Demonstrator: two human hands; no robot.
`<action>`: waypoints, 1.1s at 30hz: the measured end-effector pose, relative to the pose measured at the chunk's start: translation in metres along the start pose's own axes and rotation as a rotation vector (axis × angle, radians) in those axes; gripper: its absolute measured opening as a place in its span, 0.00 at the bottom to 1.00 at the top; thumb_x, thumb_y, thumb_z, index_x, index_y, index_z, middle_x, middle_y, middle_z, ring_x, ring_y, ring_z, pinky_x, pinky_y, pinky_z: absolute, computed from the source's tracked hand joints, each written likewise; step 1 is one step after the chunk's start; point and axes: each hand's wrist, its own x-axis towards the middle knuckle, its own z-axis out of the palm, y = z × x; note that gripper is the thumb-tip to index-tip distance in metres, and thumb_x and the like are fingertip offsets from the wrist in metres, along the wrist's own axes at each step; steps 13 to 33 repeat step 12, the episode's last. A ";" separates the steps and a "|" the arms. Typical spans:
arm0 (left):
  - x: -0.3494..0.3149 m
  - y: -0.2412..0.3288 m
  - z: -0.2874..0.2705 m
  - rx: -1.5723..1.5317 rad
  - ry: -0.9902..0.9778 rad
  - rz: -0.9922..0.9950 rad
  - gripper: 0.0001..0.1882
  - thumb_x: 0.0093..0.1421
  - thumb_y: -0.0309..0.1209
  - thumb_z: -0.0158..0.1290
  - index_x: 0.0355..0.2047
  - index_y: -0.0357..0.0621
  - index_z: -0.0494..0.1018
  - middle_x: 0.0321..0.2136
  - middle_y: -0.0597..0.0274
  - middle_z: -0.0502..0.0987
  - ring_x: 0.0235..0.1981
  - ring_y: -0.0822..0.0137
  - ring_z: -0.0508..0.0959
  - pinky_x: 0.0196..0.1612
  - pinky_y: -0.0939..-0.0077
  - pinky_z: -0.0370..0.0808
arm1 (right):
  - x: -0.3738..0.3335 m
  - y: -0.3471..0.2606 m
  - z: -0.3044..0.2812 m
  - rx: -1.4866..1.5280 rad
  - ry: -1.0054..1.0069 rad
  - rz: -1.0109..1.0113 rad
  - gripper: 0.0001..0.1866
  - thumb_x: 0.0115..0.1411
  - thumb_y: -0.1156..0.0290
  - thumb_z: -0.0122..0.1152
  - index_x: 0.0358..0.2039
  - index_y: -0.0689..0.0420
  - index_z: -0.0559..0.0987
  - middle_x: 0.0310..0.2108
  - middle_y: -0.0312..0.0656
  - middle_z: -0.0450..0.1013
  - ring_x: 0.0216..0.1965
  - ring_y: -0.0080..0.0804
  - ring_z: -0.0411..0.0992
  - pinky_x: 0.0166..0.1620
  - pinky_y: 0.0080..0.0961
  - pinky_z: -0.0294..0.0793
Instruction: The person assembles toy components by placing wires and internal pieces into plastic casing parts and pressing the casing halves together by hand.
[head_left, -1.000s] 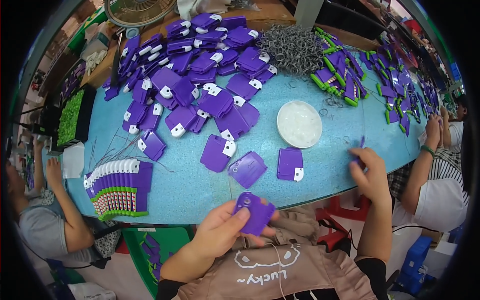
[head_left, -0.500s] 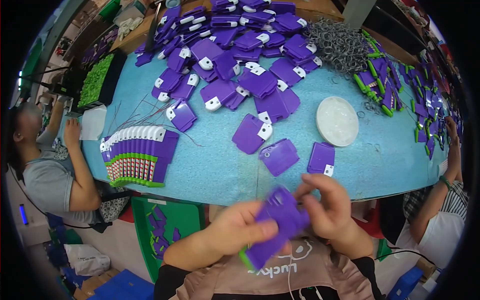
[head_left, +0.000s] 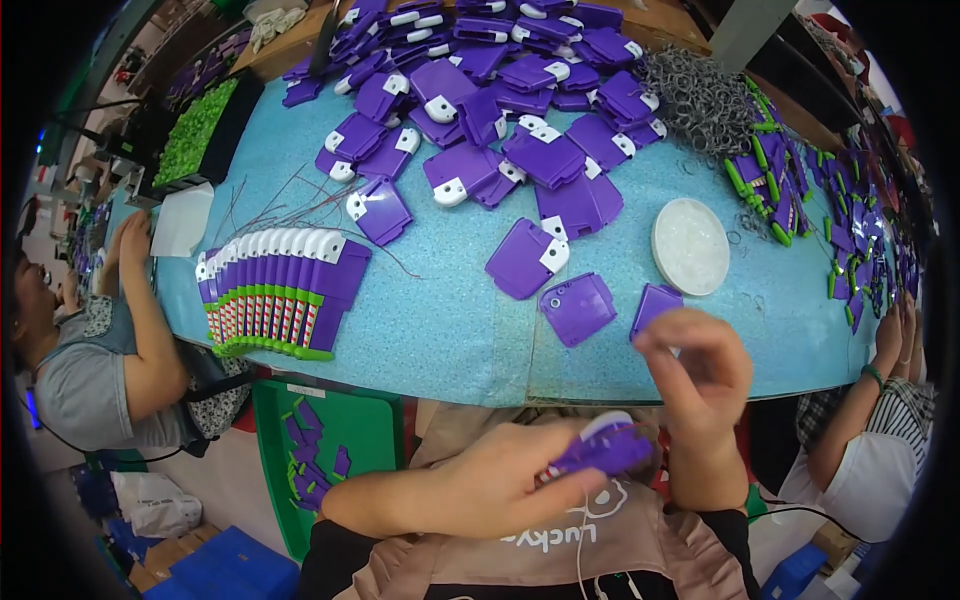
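Observation:
Above my lap, my left hand (head_left: 515, 475) is wrapped round a purple plastic toy piece (head_left: 612, 452) with a white rounded end and a bit of red-and-white striping. My fingers and motion blur hide part of its shape. To the right, my right hand (head_left: 700, 375) is raised over the table edge, apart from that piece. Its thumb and forefinger are bent together in a pinch; whether something small sits in them does not show. Just beyond these fingers lies a purple panel (head_left: 655, 305), partly covered by the hand. Another loose purple panel (head_left: 578, 308) is left of it.
A round white dish (head_left: 690, 247) stands at right. Purple-and-white pieces (head_left: 540, 150) are heaped farther back beside dark wire rings (head_left: 695, 100). Assembled pieces (head_left: 275, 295) stand in a row at left. A green bin (head_left: 375, 450) sits below the table. People work on both sides.
My right hand has moved away from the purple piece, right and upward. My left hand has turned the piece, so its white end now shows. The view has shifted slightly.

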 end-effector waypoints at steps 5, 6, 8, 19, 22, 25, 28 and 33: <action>0.002 -0.007 0.004 -0.223 0.080 -0.075 0.12 0.59 0.29 0.50 0.41 0.36 0.68 0.27 0.64 0.77 0.24 0.78 0.74 0.27 0.84 0.71 | 0.000 -0.013 0.005 0.011 -0.119 -0.192 0.13 0.45 0.82 0.63 0.31 0.56 0.73 0.29 0.42 0.75 0.32 0.35 0.73 0.35 0.28 0.65; 0.002 -0.009 0.006 -0.244 0.096 -0.051 0.12 0.59 0.29 0.49 0.41 0.36 0.68 0.28 0.65 0.76 0.26 0.79 0.74 0.28 0.84 0.71 | 0.001 -0.015 0.005 -0.076 -0.151 -0.221 0.13 0.44 0.82 0.64 0.31 0.56 0.73 0.29 0.41 0.75 0.32 0.36 0.73 0.34 0.28 0.65; 0.002 -0.010 0.008 -0.270 0.116 -0.028 0.12 0.59 0.28 0.49 0.42 0.36 0.67 0.29 0.65 0.76 0.28 0.79 0.74 0.30 0.85 0.70 | 0.002 -0.017 0.004 -0.161 -0.188 -0.247 0.13 0.42 0.81 0.65 0.30 0.55 0.74 0.29 0.40 0.76 0.32 0.36 0.74 0.34 0.29 0.64; 0.004 -0.010 0.007 -0.180 0.081 -0.049 0.15 0.59 0.30 0.50 0.44 0.36 0.66 0.31 0.63 0.76 0.31 0.79 0.74 0.34 0.84 0.71 | 0.002 -0.016 0.003 -0.239 -0.194 -0.296 0.14 0.41 0.80 0.66 0.30 0.54 0.74 0.31 0.38 0.76 0.33 0.36 0.73 0.34 0.29 0.65; 0.004 -0.010 0.007 -0.180 0.081 -0.049 0.15 0.59 0.30 0.50 0.44 0.36 0.66 0.31 0.63 0.76 0.31 0.79 0.74 0.34 0.84 0.71 | 0.002 -0.016 0.003 -0.239 -0.194 -0.296 0.14 0.41 0.80 0.66 0.30 0.54 0.74 0.31 0.38 0.76 0.33 0.36 0.73 0.34 0.29 0.65; 0.004 -0.010 0.007 -0.180 0.081 -0.049 0.15 0.59 0.30 0.50 0.44 0.36 0.66 0.31 0.63 0.76 0.31 0.79 0.74 0.34 0.84 0.71 | 0.002 -0.016 0.003 -0.239 -0.194 -0.296 0.14 0.41 0.80 0.66 0.30 0.54 0.74 0.31 0.38 0.76 0.33 0.36 0.73 0.34 0.29 0.65; 0.004 -0.010 0.007 -0.180 0.081 -0.049 0.15 0.59 0.30 0.50 0.44 0.36 0.66 0.31 0.63 0.76 0.31 0.79 0.74 0.34 0.84 0.71 | 0.002 -0.016 0.003 -0.239 -0.194 -0.296 0.14 0.41 0.80 0.66 0.30 0.54 0.74 0.31 0.38 0.76 0.33 0.36 0.73 0.34 0.29 0.65; 0.004 -0.010 0.007 -0.180 0.081 -0.049 0.15 0.59 0.30 0.50 0.44 0.36 0.66 0.31 0.63 0.76 0.31 0.79 0.74 0.34 0.84 0.71 | 0.002 -0.016 0.003 -0.239 -0.194 -0.296 0.14 0.41 0.80 0.66 0.30 0.54 0.74 0.31 0.38 0.76 0.33 0.36 0.73 0.34 0.29 0.65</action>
